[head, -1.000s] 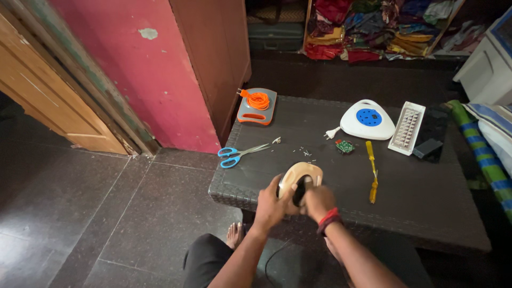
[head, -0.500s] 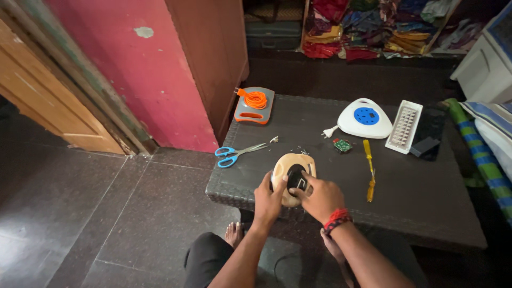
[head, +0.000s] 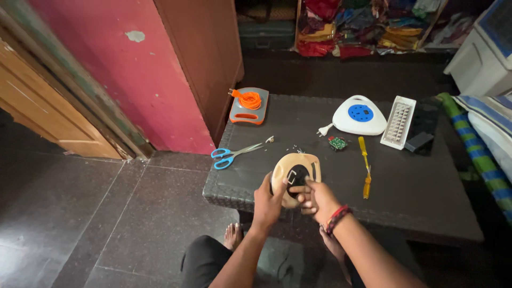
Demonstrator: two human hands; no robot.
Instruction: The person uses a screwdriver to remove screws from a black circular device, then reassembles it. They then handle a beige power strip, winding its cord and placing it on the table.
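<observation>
**Head view: both hands on the beige casing**

Head camera shows the left hand [head: 268, 200] gripping the beige casing [head: 295, 175] at the tabletop's [head: 416, 197] near edge, while right hand [head: 316, 198] fingers pinch at its dark centre. Fitting appears underway; the next move needs steady bracing.

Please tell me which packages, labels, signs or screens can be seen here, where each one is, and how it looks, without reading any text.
No package, sign or lit screen is clearly in view.
Blue disc: on top of the white rounded socket box at the table's far side; round, blue, with dark holes; whether it is a printed label cannot be told.
Black flat slab: far right of the table, beside the white LED panel; dark, rectangular, possibly a cover, not a screen for certain.
</observation>
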